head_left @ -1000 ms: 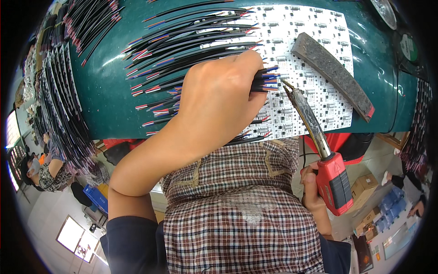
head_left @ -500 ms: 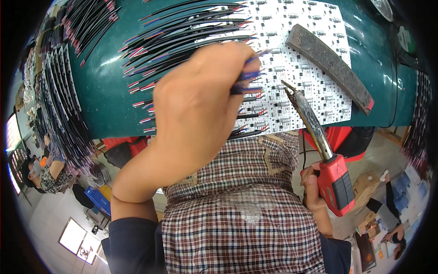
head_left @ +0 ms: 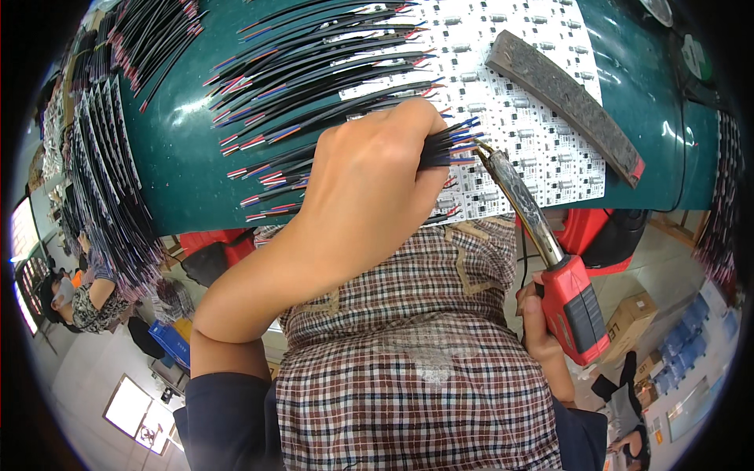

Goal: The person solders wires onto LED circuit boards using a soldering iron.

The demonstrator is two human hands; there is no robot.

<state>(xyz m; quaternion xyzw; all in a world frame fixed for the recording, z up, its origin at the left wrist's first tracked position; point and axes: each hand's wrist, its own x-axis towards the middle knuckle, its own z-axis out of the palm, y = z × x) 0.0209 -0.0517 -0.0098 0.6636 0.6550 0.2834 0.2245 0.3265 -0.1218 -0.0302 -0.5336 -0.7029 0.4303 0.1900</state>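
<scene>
My left hand [head_left: 377,169] is closed round a bundle of black cables [head_left: 444,147], their blue and red wire ends poking out to the right. In my right hand [head_left: 538,322] is a red and black soldering iron [head_left: 573,306], its tip pointing up and left, close to those wire ends; whether they touch I cannot tell. Beneath both lies a white sheet of circuit boards [head_left: 518,169] with small components. More black cables [head_left: 314,86] lie in rows across the sheet's left part, with coloured ends at both sides. My left hand hides some of them.
A long dark grey bar [head_left: 565,106] rests slantwise on the sheet. On the green table [head_left: 177,157], another cable pile [head_left: 157,35] lies at the far left, and cabled boards [head_left: 110,180] hang over the left edge. People are in the background at both sides.
My left hand has moved slightly right and down with the cable bundle, which now shows clearly. The soldering iron's tip has shifted a little left, nearer the wire ends.
</scene>
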